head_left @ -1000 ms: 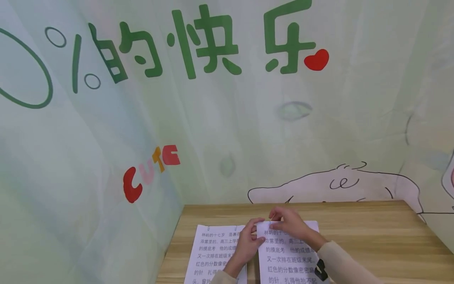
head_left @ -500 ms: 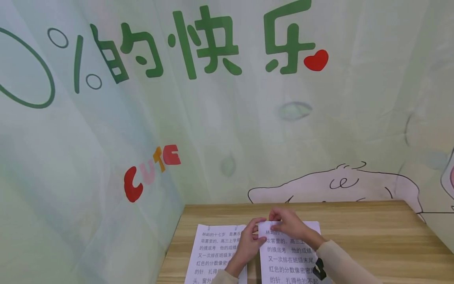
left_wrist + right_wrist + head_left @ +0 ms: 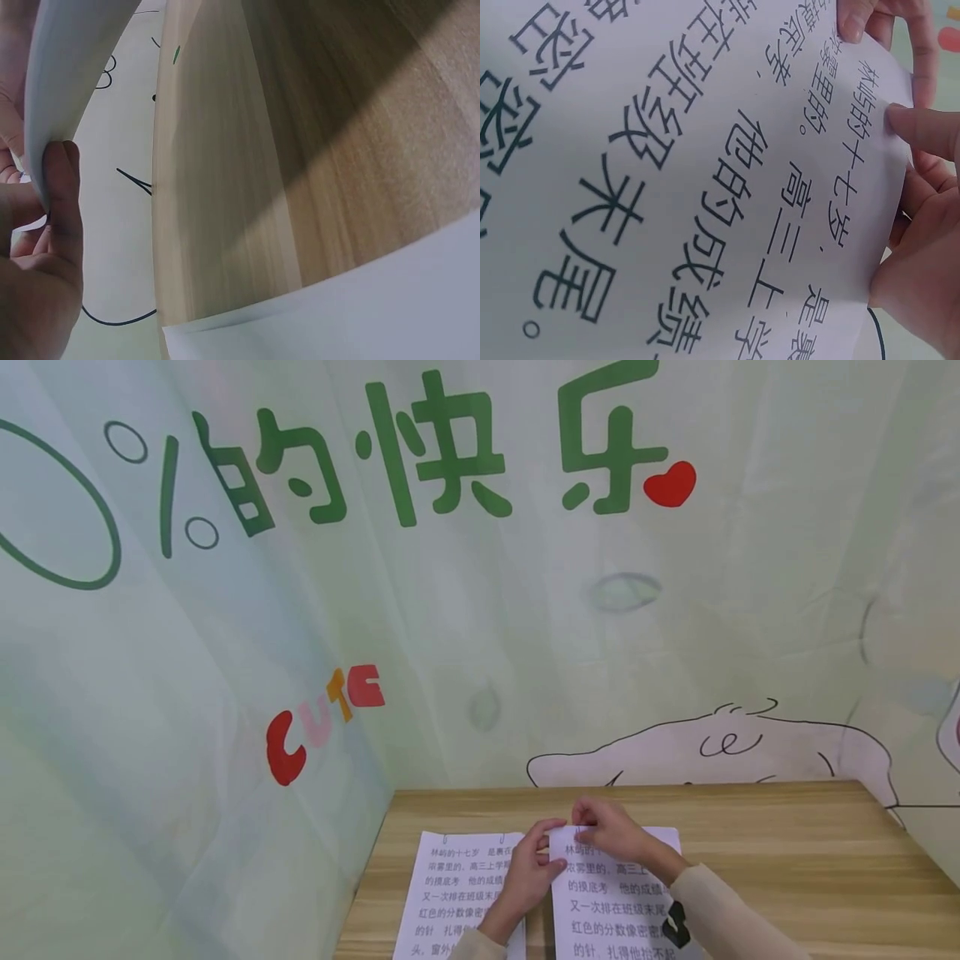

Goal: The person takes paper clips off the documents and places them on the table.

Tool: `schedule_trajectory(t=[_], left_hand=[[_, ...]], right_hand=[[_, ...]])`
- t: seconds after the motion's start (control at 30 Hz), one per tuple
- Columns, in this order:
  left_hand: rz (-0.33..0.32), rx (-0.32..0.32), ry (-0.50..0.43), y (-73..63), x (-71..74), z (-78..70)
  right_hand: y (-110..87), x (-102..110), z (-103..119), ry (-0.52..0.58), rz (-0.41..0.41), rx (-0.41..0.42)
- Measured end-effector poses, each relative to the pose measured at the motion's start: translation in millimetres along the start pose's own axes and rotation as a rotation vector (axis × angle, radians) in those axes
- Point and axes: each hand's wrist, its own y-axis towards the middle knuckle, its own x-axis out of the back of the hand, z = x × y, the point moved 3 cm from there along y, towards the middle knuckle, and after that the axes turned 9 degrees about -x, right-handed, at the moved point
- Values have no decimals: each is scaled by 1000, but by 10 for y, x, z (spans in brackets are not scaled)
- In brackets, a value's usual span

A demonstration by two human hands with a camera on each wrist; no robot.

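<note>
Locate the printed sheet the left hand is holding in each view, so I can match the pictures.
Head: the printed sheet is at the bottom, right of centre, text upward.
Left wrist: the printed sheet is at upper left, steeply angled, no print visible.
Right wrist: the printed sheet fills most of the picture, text slanting.
Shared landmark: the left hand, also at lower left in left wrist and top right in right wrist.
</note>
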Motion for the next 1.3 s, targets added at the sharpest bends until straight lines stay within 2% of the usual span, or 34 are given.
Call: schedule_trajectory(t=[0.33, 0.53, 0.77, 1.07, 1.3], left_hand=[[-13, -17, -30, -10, -38, 8], [-21, 1, -36, -24, -58, 26], [-22, -8, -21, -37, -38, 67], [-35, -10, -18, -95, 0, 56], [-30, -17, 7, -107, 39, 90]], right_hand=[[8, 123, -23, 38, -21, -15], [-21, 209, -59, 61, -29, -26], [-72, 364, -210, 41, -60, -38], [-223, 555, -354, 48, -82, -87], [-321, 720, -547, 34, -122, -117]])
